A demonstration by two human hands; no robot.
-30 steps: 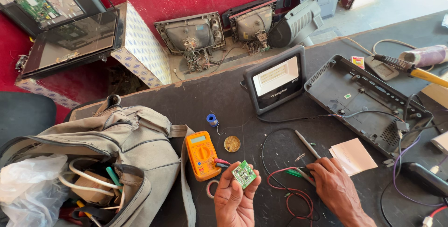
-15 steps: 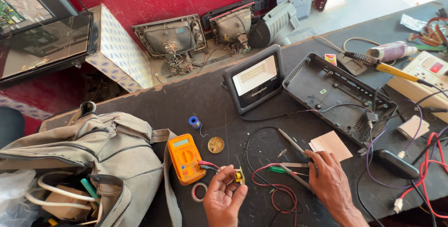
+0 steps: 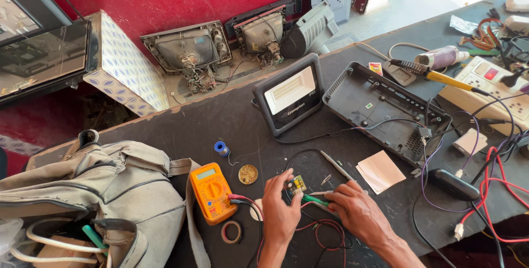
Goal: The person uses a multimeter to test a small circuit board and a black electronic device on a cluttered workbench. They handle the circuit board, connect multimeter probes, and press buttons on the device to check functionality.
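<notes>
On the dark desk (image 3: 209, 119), a flood light (image 3: 289, 96) stands at 12 o'clock from the hands. The orange multimeter (image 3: 212, 192) lies at 9 o'clock. The left hand (image 3: 280, 213) pinches a small circuit board (image 3: 298, 184); the right hand (image 3: 357, 213) grips a green-handled tool (image 3: 315, 198) beside it.

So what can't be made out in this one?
Head view only:
- Small circuit board: parts too small; left hand covers its lower edge.
- Green-handled tool: tip hidden under right hand.
- Multimeter: display too small.
- Grey bag: cut off by the frame's left edge.
</notes>
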